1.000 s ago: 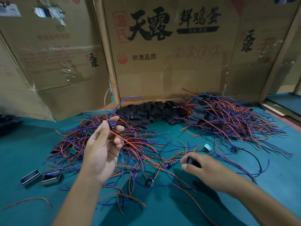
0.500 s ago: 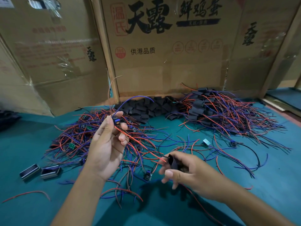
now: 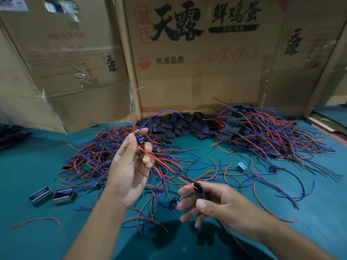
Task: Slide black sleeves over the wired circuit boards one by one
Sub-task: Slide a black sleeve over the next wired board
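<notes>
Where cardboard boxes wall it, wires litter the teal table.

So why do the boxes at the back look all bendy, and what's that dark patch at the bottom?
Head view: the wide-angle lens bends the cardboard boxes near the edges; the dark patch on the green table is shadow beneath the right hand; the top left corner looks blurry.

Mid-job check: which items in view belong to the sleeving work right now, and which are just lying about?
In the job:
- left hand pinching a wired circuit board
- right hand holding a black sleeve at the red wire's tip
- loose sleeve pile
- unsleeved board heap
- sleeved board heap

Lying about:
- two metal cases
- stray red wire
- cardboard boxes
</notes>
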A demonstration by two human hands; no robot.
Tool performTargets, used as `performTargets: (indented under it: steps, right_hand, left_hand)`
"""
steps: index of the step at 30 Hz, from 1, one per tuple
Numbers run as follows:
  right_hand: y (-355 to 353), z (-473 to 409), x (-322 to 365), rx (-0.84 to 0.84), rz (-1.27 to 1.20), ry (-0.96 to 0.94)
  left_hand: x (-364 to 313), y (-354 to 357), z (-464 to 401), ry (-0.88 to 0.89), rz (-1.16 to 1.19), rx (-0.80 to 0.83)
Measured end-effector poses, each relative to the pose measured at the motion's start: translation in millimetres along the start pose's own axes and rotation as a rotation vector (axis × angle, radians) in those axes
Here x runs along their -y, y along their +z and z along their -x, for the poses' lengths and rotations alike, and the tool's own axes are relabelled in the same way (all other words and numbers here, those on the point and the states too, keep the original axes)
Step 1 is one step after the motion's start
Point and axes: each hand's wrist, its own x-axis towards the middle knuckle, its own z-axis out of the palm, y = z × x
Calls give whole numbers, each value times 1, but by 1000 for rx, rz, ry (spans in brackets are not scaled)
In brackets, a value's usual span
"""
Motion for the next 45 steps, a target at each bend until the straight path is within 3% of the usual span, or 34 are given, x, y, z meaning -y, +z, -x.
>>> performTargets:
  steps: [14,24,27,31,36,39,45]
  right_hand:
    - [1,1,0,-33,113,-13]
    - [2,3,3,-80,509,27]
    - [4,3,3,-167,655,-2]
    - [-3,1,0,-452,1109,-116]
    - [-8,2,7,-621,1236,-219]
    - [-7,5,11,-637,1221,-210]
    - [-7,3,10,-570,1314,-175]
  left_hand:
    - [6,-3,3,-31,-47,101]
    - [9,1,7,-43,-83,156]
    - [17,10,12,-84,-78,194]
    - [34,16,16,-132,-144,248]
    - [54,17,17,-76,-358,241]
    - [63,13,16,-55,-425,173]
    - [66,12,18,-75,-535,254]
